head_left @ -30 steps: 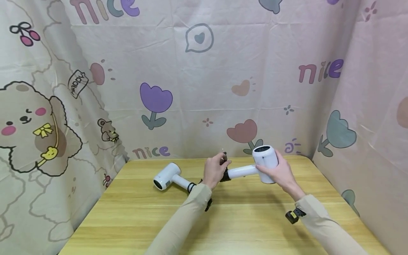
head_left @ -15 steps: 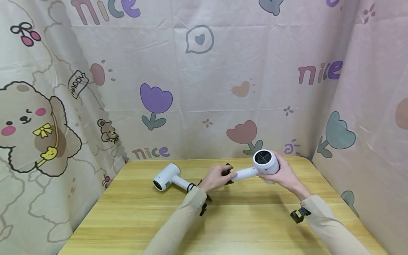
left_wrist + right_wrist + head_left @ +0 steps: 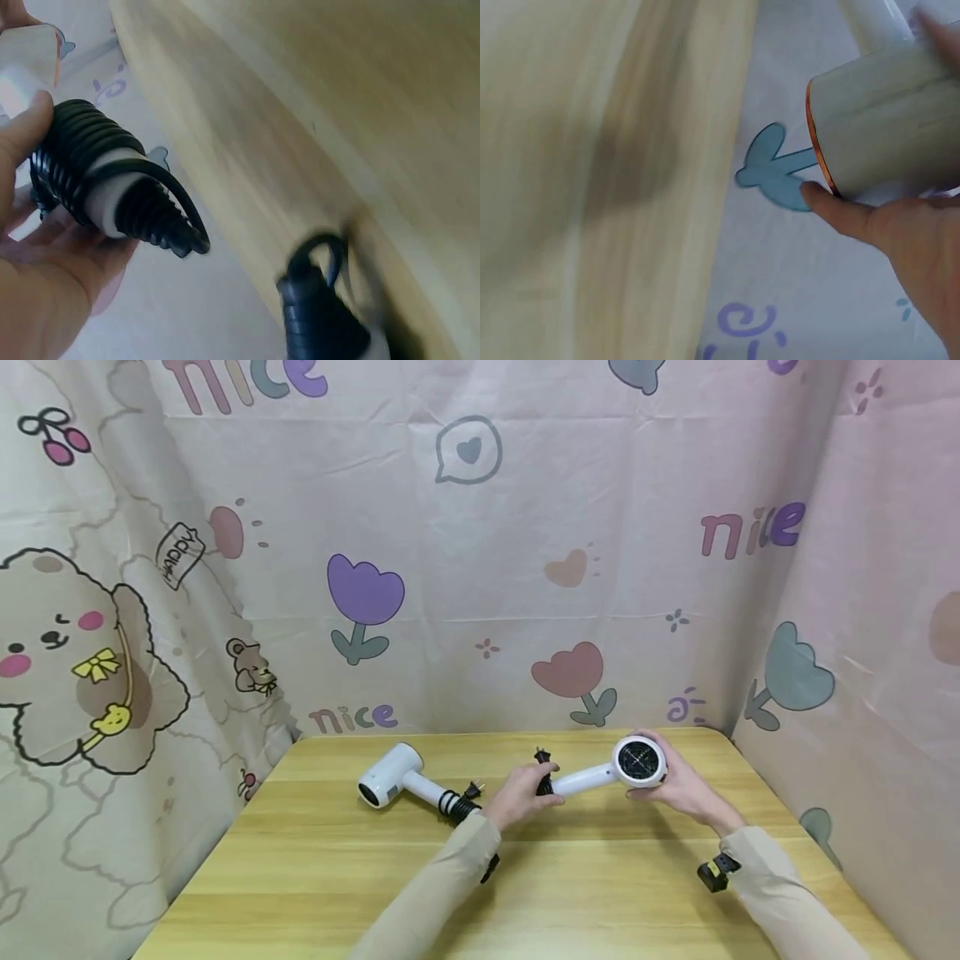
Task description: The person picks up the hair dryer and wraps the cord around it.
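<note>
A white hair dryer (image 3: 588, 778) is held up over the table between both hands. My right hand (image 3: 693, 793) grips its barrel, whose round dark grille (image 3: 637, 761) faces the head camera. At the handle's lower end, my left hand (image 3: 521, 795) holds the wound black cord (image 3: 94, 142), thumb on one side and fingers underneath. The cord's plug (image 3: 542, 755) sticks up above that hand. In the right wrist view the barrel (image 3: 889, 124) lies between thumb and fingers. A second white hair dryer (image 3: 393, 775) lies to the left, black cord (image 3: 459, 807) round its handle.
The wooden table (image 3: 600, 885) spans the lower part of the head view. The second dryer's plug (image 3: 474, 790) lies near my left wrist. A patterned curtain (image 3: 480, 543) hangs behind the table and along both sides.
The held hair dryer has turned so its grille faces the head camera, and its barrel has moved down and right. My left hand has moved slightly right and down with the handle end.
</note>
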`<state>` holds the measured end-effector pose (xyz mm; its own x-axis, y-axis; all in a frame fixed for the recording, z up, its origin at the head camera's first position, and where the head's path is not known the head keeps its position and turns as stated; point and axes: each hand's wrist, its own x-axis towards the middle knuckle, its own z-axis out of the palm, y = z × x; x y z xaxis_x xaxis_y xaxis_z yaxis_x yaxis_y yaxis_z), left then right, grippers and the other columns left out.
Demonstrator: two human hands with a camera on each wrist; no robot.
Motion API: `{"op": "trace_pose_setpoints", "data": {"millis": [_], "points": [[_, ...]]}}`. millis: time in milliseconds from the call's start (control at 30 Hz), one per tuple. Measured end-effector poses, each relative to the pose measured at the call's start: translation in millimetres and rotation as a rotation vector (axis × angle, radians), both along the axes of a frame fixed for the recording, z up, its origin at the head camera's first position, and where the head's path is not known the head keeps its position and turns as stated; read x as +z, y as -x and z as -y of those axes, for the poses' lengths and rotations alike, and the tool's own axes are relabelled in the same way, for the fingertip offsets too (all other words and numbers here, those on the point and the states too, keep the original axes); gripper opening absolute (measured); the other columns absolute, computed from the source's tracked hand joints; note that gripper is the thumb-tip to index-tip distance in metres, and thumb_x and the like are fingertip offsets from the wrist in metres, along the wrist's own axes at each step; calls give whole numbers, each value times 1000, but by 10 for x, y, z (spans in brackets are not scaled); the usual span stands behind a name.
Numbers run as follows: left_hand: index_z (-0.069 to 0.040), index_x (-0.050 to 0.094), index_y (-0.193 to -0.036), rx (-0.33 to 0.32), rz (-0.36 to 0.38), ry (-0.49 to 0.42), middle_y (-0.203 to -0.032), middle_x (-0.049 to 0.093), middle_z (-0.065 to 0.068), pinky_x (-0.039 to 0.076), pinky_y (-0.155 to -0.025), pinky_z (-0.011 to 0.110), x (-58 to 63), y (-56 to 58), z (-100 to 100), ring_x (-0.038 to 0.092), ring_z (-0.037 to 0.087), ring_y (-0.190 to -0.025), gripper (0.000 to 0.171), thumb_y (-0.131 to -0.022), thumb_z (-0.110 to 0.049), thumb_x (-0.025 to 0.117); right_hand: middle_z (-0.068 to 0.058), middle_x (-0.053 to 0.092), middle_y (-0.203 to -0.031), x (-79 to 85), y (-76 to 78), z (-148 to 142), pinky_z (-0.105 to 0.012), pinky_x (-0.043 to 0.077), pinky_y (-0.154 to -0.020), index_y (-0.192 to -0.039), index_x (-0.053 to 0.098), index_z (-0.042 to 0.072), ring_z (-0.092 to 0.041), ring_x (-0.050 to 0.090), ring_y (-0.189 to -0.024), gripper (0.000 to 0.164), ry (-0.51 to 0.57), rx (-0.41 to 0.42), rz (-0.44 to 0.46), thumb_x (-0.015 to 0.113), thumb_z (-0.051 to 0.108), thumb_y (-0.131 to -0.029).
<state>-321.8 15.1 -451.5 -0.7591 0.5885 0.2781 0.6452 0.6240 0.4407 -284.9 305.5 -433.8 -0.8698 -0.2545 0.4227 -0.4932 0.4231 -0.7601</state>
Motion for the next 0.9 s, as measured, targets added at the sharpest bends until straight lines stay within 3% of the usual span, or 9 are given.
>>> {"op": "trace_pose_setpoints", "data": {"millis": [67, 133, 200, 300, 533, 700, 900], "points": [[-5, 56, -134, 27, 9, -3, -123, 67, 13, 54, -94, 34, -26, -26, -26, 65, 22, -106, 56, -86, -25, 76, 3, 52, -130, -36, -11, -13, -42, 34, -112, -142, 36, 4, 7, 46, -115, 89, 34, 16, 19, 85, 0, -68], [-6, 57, -134, 47, 0, 2, -123, 67, 13, 54, -93, 33, -44, -41, -60, 65, 23, -106, 55, -85, -25, 76, 11, 51, -127, -65, -32, -22, -24, 39, -103, -139, 36, 0, 5, 49, -113, 69, 94, 43, 52, 74, 2, -82], [-6, 58, -132, 58, -29, 11, -121, 67, 13, 55, -91, 32, -62, -52, -104, 65, 23, -104, 55, -84, -24, 77, 15, 50, -125, -94, -48, -30, -14, 40, -93, -136, 37, -4, 3, 49, -111, 51, 161, 57, 93, 62, 5, -93], [-7, 59, -131, 78, -87, 43, -120, 67, 13, 56, -89, 30, -88, -75, -184, 66, 22, -103, 53, -84, -24, 78, 15, 51, -121, -151, -48, -41, -12, 42, -87, -131, 38, -11, 3, 50, -108, 38, 232, 28, 134, 49, 11, -101], [-8, 63, -124, 124, -149, 100, -113, 69, 12, 57, -82, 27, -196, -150, -346, 68, 21, -97, 46, -84, -27, 77, 7, 59, -114, -322, 11, -79, -13, 45, -82, -122, 52, -7, 3, 54, -101, 39, 247, -160, 172, 65, 18, -95], [-13, 69, -109, 156, -185, 116, -100, 71, 5, 56, -73, 24, -225, -190, -417, 67, 16, -86, 36, -78, -26, 82, -12, 57, -129, -429, 53, -155, -12, 40, -87, -130, 53, -5, 6, 48, -107, 45, 190, -158, 150, 67, 15, -92], [-16, 72, -104, 158, -177, 169, -94, 73, -1, 53, -68, 19, -242, -203, -516, 66, 10, -80, 35, -74, -29, 85, -28, 40, -148, -489, 103, -292, -10, 34, -91, -136, 51, -4, 10, 41, -114, 51, 137, -125, 160, 66, 13, -91]]}}
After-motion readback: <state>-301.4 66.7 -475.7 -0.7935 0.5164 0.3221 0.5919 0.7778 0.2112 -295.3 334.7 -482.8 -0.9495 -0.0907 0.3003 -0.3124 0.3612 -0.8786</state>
